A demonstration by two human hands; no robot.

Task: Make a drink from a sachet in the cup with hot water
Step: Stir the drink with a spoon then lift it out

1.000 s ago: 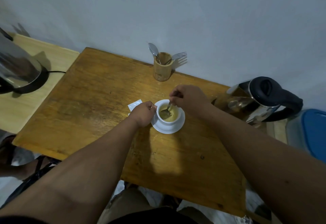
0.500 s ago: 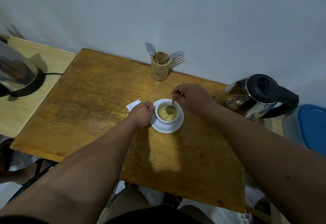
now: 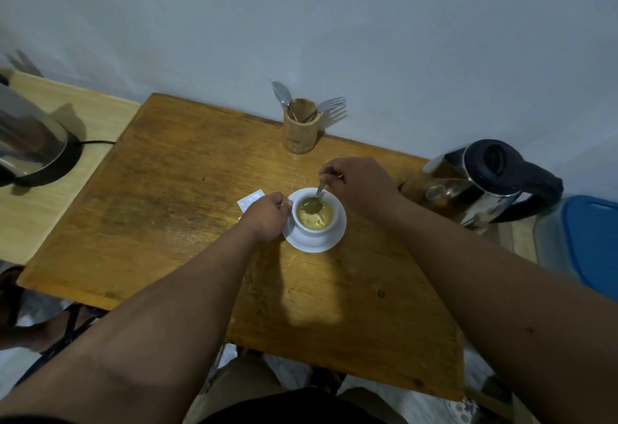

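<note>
A white cup [image 3: 313, 232] full of yellowish drink stands on a white saucer [image 3: 329, 242] in the middle of the wooden table [image 3: 174, 209]. My left hand [image 3: 267, 216] grips the cup's handle at its left side. My right hand [image 3: 357, 186] pinches the handle of a metal spoon [image 3: 314, 201] whose bowl dips into the drink at the far side of the cup. A white sachet [image 3: 250, 198] lies flat on the table just left of my left hand, partly hidden by it.
A steel kettle with a black lid and handle [image 3: 485, 183] stands at the table's right edge. A wooden holder [image 3: 300, 129] with a spoon and fork is at the back. Another kettle on its base [image 3: 30, 146] sits on the pale side table, left. Blue-lidded box [image 3: 588, 243] at right.
The spoon's bowl has circled inside the cup, from the near left to the far side, with my right hand following. My left hand stays on the cup's handle.
</note>
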